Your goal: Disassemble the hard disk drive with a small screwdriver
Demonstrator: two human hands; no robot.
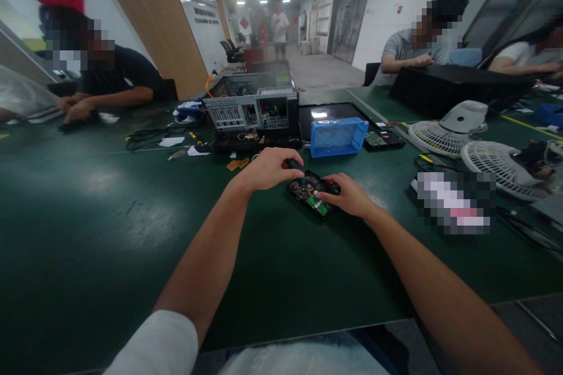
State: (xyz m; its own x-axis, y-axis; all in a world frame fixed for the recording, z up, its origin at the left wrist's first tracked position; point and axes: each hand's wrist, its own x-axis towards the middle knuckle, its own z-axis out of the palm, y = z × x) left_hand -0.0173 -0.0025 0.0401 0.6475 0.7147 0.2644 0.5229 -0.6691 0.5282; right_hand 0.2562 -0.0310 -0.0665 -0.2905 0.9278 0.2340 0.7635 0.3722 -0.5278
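A hard drive (317, 205) with a green circuit board and a black metal body lies at an angle on the table in front of me. My right hand (347, 193) grips its right side, the thumb resting over the board. My left hand (277, 169) is curled above the drive's far left corner. Between its thumb and fingers a small dark object (291, 163) shows in part, and its kind cannot be made out. Just beyond the drive, a blue plastic bin (336, 139) stands on its side.
An opened computer case (253, 111) stands at the back, left of a flat dark panel (338, 111). Another circuit-board part (382, 139) lies beyond the bin. White fan grilles (440, 129) and cables are on the right. Scraps and orange pieces (238, 164) lie left. Other people sit around the table (109, 234).
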